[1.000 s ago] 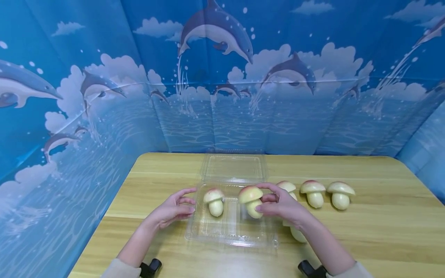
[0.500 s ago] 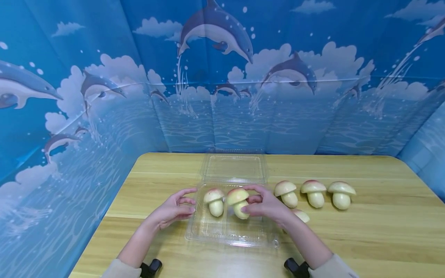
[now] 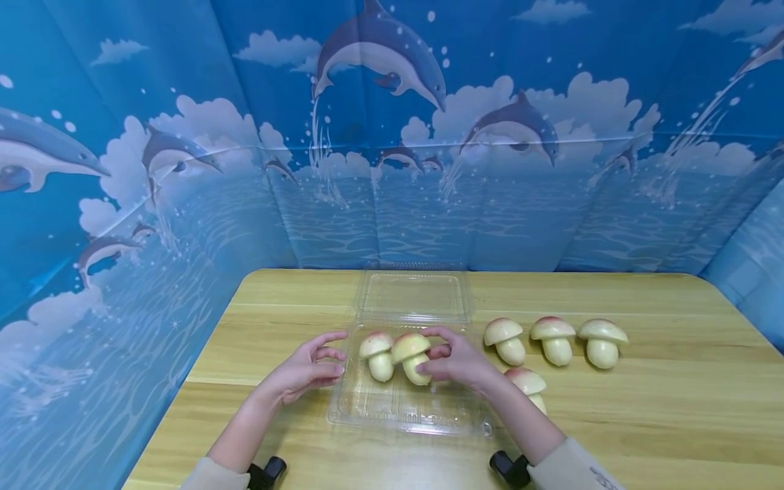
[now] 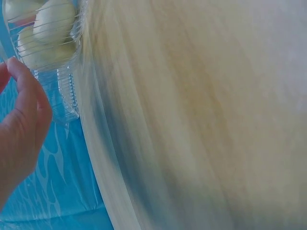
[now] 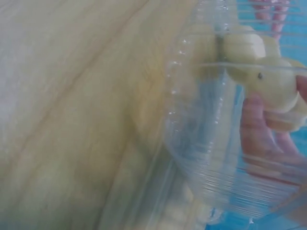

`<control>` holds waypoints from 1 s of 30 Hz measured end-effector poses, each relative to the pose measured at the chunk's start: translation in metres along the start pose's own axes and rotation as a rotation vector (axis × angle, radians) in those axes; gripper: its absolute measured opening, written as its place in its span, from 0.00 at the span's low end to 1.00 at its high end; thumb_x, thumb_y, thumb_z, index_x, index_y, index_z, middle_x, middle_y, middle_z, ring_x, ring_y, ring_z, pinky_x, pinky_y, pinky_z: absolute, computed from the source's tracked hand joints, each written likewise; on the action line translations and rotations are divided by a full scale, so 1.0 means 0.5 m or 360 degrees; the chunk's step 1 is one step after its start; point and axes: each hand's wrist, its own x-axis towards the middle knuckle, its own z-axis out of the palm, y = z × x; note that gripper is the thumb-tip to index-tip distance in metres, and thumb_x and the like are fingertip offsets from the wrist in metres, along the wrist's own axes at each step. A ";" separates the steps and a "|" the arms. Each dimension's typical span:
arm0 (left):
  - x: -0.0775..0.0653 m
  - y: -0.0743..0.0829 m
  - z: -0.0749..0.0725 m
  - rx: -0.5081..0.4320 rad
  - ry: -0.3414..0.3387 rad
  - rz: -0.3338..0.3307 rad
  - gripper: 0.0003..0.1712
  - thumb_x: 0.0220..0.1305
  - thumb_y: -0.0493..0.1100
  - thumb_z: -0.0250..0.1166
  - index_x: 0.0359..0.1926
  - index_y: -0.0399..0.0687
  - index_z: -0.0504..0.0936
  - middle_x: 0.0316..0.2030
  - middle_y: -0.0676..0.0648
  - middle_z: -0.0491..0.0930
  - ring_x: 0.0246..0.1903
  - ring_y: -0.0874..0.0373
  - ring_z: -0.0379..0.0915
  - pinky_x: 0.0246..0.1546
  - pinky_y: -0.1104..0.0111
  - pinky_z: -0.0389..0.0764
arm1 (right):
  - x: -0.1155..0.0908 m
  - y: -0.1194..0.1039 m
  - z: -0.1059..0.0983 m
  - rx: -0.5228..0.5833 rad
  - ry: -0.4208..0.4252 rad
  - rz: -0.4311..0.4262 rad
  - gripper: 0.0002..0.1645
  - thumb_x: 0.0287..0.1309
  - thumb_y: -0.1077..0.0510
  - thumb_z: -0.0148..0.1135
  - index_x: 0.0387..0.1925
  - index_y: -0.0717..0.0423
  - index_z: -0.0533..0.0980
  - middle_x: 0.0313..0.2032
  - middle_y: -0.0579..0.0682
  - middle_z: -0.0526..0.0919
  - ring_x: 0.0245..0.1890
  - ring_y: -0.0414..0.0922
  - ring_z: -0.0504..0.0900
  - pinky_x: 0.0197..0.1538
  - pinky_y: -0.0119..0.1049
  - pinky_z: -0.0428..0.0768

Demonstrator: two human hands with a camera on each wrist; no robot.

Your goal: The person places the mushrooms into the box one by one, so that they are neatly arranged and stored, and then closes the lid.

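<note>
A clear plastic clamshell box [image 3: 422, 416] lies on the table with its lid [image 3: 413, 294] folded back. My right hand [image 3: 456, 364] grips a toy mushroom [image 3: 409, 347] by its stem, inside the box. That mushroom is slightly tilted, its yellowish-red cap close beside another mushroom [image 3: 378, 346] lying in the left part. In the right wrist view the held mushroom [image 5: 276, 88] shows through the box wall. My left hand [image 3: 309, 367] is at the box's left edge, fingers loosely bent; whether they touch the wall cannot be told.
To the right of the box, three mushrooms lie in a row, including a red-capped mushroom [image 3: 553, 340] in the middle. Another mushroom [image 3: 528, 388] lies nearer, partly hidden by my right forearm. A dolphin-print curtain [image 3: 404, 204] hangs behind the wooden table [image 3: 661, 422].
My right hand has carried the mushroom leftward over the box until it is beside the one there. The left hand stays in place. The moving forearm uncovers more of the mushrooms on the right.
</note>
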 end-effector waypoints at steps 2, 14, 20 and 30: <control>-0.001 0.000 0.000 0.0001 0.0000 0.0000 0.41 0.57 0.30 0.62 0.69 0.40 0.53 0.44 0.42 0.70 0.33 0.60 0.74 0.37 0.71 0.79 | 0.003 0.005 0.002 0.0011 0.0000 0.0008 0.41 0.45 0.68 0.67 0.62 0.65 0.61 0.32 0.56 0.79 0.27 0.44 0.80 0.39 0.47 0.81; -0.003 -0.001 0.003 -0.0003 -0.0010 0.0003 0.41 0.57 0.30 0.62 0.69 0.40 0.54 0.45 0.41 0.70 0.33 0.60 0.74 0.37 0.70 0.79 | 0.015 0.029 0.016 -0.0012 0.0058 0.0024 0.39 0.44 0.70 0.67 0.60 0.65 0.63 0.28 0.54 0.76 0.24 0.43 0.78 0.34 0.42 0.82; -0.002 0.000 0.003 -0.0010 -0.0010 0.0010 0.41 0.57 0.30 0.61 0.69 0.40 0.53 0.44 0.42 0.70 0.32 0.60 0.74 0.36 0.70 0.79 | 0.020 0.032 0.021 -0.0056 0.0135 0.0033 0.41 0.42 0.71 0.67 0.61 0.64 0.63 0.29 0.55 0.76 0.24 0.43 0.76 0.32 0.37 0.80; 0.001 -0.001 0.000 -0.0001 0.0002 0.0002 0.41 0.57 0.30 0.62 0.69 0.40 0.54 0.45 0.40 0.69 0.32 0.60 0.74 0.36 0.70 0.79 | 0.024 0.033 0.029 -0.0116 0.0235 0.0042 0.42 0.42 0.71 0.67 0.61 0.62 0.63 0.31 0.56 0.78 0.26 0.44 0.76 0.32 0.37 0.79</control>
